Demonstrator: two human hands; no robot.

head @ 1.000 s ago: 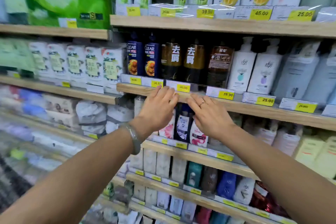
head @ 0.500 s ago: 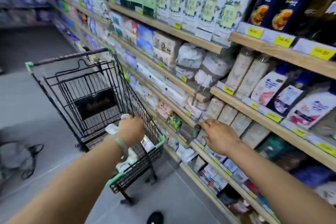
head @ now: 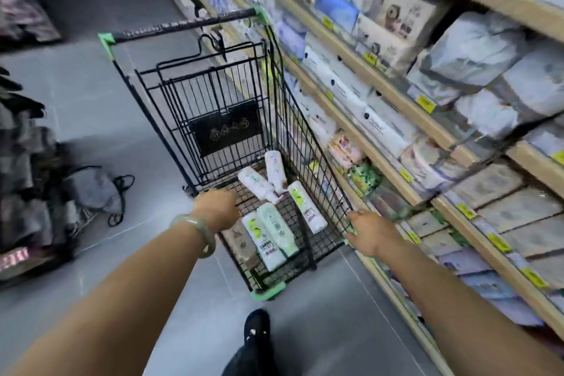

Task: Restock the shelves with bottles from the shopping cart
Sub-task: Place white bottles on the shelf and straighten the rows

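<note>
Black wire is what both hands meet first. On the left hand [head: 217, 210] the fingers [head: 227, 195] curl down over the near-left rim of the shopping cart [head: 213, 119], and whether they grip that rim or already reach for a bottle I cannot tell, since the knuckles hide the tips. On the right hand [head: 370, 230] the fingers [head: 354, 218] sit at the cart's near-right corner, seemingly hooked on the wire there, though blur leaves that uncertain too. Neither hand holds a bottle.

Inside the cart, on its floor, lie the bottles [head: 276, 227]: two pale green-and-white ones side by side nearest the left hand, a third at an angle against the cart's right wall, and two white pump bottles further in, crossing one another. The shelves [head: 393, 94] run along the cart's right side, very near it.

The risks, as I judge them: all the bottles lie loose on open mesh, so a tug on the cart could roll them together or wedge a pump head in the wire. Lifting one of the crossed pair would likely drag its partner. The cart sits so near the shelves that a swing of the right arm could knock stock down.
</note>
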